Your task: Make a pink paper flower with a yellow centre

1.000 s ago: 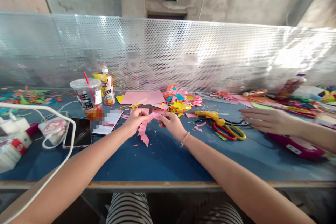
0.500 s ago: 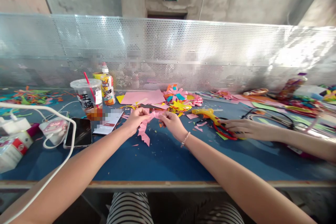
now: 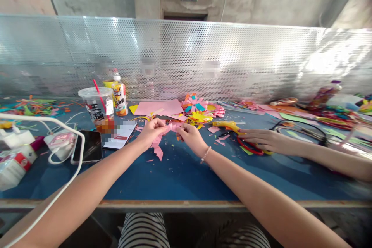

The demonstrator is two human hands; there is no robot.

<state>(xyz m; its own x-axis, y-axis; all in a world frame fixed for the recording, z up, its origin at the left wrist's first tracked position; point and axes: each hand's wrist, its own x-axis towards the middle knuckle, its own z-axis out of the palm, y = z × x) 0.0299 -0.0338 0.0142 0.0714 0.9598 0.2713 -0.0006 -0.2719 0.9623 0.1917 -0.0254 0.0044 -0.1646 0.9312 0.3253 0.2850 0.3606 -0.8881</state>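
One pink strip (image 3: 157,150) ran between my left hand (image 3: 151,133) and my right hand (image 3: 190,135) over the bench (image 3: 180,182), both sets of fingers pinched on it. Beyond lay paper flowers (image 3: 200,117); to the right, a co-worker's hand (image 3: 263,139) partly covered a red handle (image 3: 246,148).

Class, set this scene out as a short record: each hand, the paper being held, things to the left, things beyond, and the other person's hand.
Left hand: left hand, pinching pink paper strip
Right hand: right hand, pinching the same strip
Paper: jagged edges, one end hanging down
Left side: cup with red straw, bottle, dark-screened phone
Beyond: paper flowers
Other person: hand over red loop; contact unclear
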